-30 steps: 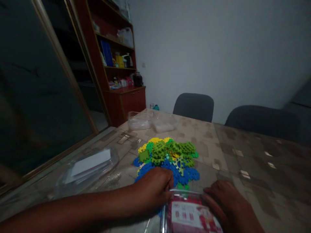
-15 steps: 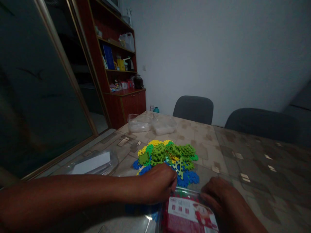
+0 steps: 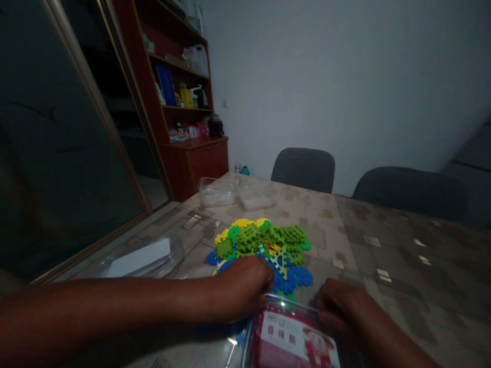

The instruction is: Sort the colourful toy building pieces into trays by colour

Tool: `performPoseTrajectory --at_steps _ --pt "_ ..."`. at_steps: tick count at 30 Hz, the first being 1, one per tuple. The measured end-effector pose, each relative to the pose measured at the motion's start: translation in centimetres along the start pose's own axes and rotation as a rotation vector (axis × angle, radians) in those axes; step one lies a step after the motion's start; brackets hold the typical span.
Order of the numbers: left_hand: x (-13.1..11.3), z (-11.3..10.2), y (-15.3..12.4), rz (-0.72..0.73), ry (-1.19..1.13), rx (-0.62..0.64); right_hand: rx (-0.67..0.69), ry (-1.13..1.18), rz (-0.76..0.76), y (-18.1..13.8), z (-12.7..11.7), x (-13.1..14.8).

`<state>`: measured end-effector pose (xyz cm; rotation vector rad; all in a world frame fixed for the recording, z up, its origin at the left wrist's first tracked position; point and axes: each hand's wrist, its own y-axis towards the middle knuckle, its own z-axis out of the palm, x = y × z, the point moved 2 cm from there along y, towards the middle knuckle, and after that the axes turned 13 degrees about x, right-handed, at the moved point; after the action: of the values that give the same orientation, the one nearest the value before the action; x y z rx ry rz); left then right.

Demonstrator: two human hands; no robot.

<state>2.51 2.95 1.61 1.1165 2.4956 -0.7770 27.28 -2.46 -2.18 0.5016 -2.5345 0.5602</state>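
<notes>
A clear plastic box with a red and white label (image 3: 295,340) lies at the near edge of the table. My left hand (image 3: 241,286) is curled against the box's far left corner, fingers closed on its rim. On the box's right side rests my right hand (image 3: 341,304), its fingers bent over the far right edge. Just beyond both hands lies a heap of green, yellow and blue interlocking plastic pieces (image 3: 263,245).
A clear lid with a white card (image 3: 141,255) lies to the left. Clear plastic bags (image 3: 238,191) sit at the table's far edge. Two grey chairs (image 3: 305,168) stand behind the patterned table (image 3: 383,240). A red-brown shelf unit (image 3: 180,102) stands at the back left.
The box has shifted slightly under my hands, its far edge tilting up. Both hands stay on its far corners; the view has moved a little.
</notes>
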Motion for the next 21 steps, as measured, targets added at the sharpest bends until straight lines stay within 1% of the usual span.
performPoseTrajectory --at_steps 3,6,10,13,15,17,19,21 --pt "-0.2 0.1 0.0 0.015 0.039 -0.010 -0.019 0.022 0.022 -0.3 0.3 0.3" --pt "-0.1 0.2 0.0 0.012 0.061 -0.018 -0.001 0.052 0.053 -0.6 0.3 1.3" --pt "-0.1 0.1 0.0 -0.011 0.035 -0.006 0.022 0.082 0.089 -0.5 0.0 2.6" --pt "-0.2 -0.3 -0.2 -0.025 0.003 -0.012 -0.017 0.057 0.080 -0.5 0.2 2.6" --pt "0.0 -0.3 -0.5 -0.039 -0.108 -0.008 -0.032 0.060 0.070 -0.7 0.5 2.0" --pt "0.5 0.3 -1.0 -0.044 -0.355 0.013 -0.021 0.081 0.069 -1.1 0.8 1.5" --pt "1.0 1.4 -1.4 -0.056 -0.629 0.045 -0.012 0.084 0.059 -1.2 0.9 1.5" --pt "1.4 2.9 -1.7 -0.078 -0.796 0.053 -0.035 0.083 0.021 -0.9 0.9 2.2"
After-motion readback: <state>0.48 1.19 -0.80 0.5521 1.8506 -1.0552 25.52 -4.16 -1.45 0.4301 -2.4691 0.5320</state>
